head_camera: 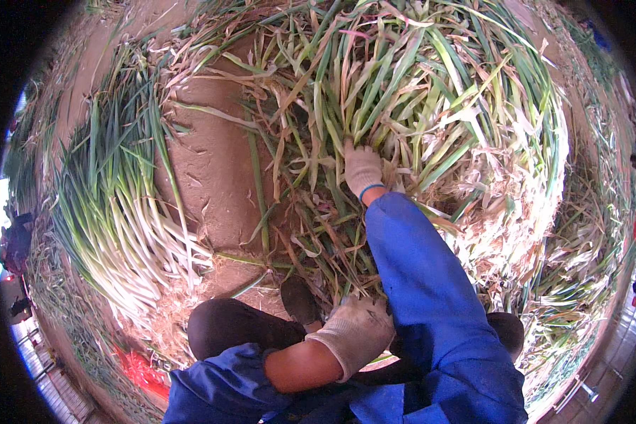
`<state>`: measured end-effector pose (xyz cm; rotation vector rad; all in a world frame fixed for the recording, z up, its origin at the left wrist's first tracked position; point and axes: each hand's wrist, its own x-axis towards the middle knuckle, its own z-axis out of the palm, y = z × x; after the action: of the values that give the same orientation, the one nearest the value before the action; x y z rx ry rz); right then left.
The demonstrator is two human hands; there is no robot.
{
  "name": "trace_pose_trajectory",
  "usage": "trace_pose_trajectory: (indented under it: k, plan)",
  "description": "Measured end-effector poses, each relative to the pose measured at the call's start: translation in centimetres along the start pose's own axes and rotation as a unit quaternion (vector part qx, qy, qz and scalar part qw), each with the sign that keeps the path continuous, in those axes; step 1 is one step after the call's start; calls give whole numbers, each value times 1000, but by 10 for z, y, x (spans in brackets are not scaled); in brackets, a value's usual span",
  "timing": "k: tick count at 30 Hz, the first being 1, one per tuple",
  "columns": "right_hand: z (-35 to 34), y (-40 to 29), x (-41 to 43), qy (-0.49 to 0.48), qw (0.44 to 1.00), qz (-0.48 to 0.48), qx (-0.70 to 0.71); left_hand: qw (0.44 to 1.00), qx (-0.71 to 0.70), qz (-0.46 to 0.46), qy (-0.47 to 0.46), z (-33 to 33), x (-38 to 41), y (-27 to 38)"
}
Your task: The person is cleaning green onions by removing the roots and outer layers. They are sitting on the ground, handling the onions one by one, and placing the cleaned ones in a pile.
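Note:
My right hand (363, 168), in a pale knit glove with a blue-edged cuff, reaches forward into a large heap of untrimmed green onions (403, 100) with dry outer leaves. Its fingertips are hidden among the stalks, so its grip is unclear. My left hand (358, 326), in a soiled knit glove, is low in front of my body, over loose leaves (344, 265); its fingers are partly hidden and whether they hold anything cannot be seen. To the left, cleaned green onions (122, 212) lie in a pile, white stems and roots towards me, green tops pointing away.
Bare earth (206, 159) shows between the two piles. Red plastic strands (140, 368) lie at the lower left. My bent knee (238, 326) and a dark shoe (299, 299) are close to the left hand. More onion leaves (567, 297) cover the ground at the right.

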<state>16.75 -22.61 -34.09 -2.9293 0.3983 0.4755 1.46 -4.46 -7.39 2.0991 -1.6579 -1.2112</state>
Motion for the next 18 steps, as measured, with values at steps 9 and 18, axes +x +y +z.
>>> trace_pose_trajectory:
  k: [9,18]
  plan:
    - [-1,39,-192,-369,860,-350,-47,998,30,11,60,15,13,4]
    - [-96,94,-149,-123,984,-64,115,996,25,72,43,24,16,25]
